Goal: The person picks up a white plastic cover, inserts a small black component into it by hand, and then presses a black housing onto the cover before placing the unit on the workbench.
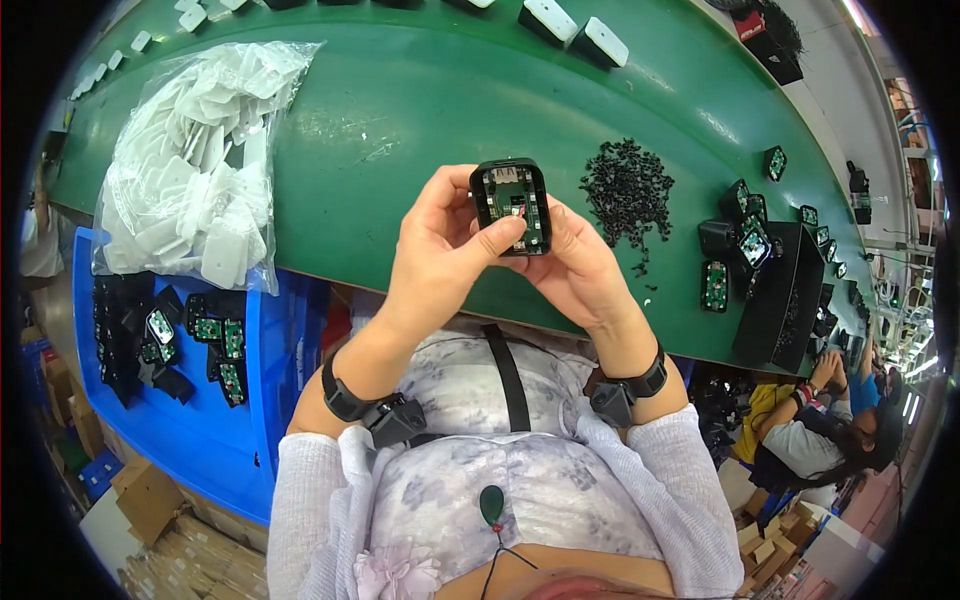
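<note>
Both my hands hold up a black plastic housing over the near edge of the green table. Its open side faces me and shows a green circuit board inside. My left hand grips the housing's left side, with the thumb pressed on the lower part of the board. On the other side, my right hand supports the lower right edge, its thumb along the rim. The fingers behind the housing are mostly hidden. A heap of small black parts lies just right of my hands.
At the left, a clear bag of white plastic covers lies beside a blue bin with several circuit-board units. More units and a black box stand at the right. White-topped units line the far edge. Another person works at far right.
</note>
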Demonstrator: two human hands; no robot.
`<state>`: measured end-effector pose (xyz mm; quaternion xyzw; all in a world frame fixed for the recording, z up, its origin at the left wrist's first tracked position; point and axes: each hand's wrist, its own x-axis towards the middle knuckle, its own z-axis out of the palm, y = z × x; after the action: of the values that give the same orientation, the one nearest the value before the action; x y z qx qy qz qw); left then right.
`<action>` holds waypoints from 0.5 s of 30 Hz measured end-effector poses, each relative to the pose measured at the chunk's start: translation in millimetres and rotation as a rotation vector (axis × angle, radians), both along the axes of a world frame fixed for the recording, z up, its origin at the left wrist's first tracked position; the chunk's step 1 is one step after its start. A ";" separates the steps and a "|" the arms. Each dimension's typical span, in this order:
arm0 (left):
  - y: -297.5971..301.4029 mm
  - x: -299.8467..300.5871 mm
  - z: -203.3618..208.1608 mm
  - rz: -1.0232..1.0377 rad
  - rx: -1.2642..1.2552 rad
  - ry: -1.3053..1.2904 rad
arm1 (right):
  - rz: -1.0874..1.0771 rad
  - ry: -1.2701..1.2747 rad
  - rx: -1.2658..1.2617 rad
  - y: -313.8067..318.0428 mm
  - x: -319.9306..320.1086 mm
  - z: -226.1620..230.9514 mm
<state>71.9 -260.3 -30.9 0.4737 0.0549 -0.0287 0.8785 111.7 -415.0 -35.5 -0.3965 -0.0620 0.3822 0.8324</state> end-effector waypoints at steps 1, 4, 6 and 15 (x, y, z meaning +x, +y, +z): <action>3.7 0.6 -1.7 -0.009 0.057 -0.033 | -0.009 0.015 -0.008 0.4 -0.9 0.3; 19.8 3.5 -1.7 -0.113 0.207 -0.063 | 0.010 0.049 0.039 -2.0 -2.0 -4.7; 23.6 3.4 -12.9 -0.045 0.172 -0.184 | -0.020 0.015 0.063 -3.8 4.8 -3.8; 42.1 -6.3 -48.5 0.221 1.563 -0.351 | -0.190 -0.878 -0.711 -3.8 33.6 -13.7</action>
<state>65.6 -218.2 -79.3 0.9403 -0.0331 0.1799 0.2871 145.3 -418.8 -49.1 -0.7775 -0.2339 0.1025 0.5747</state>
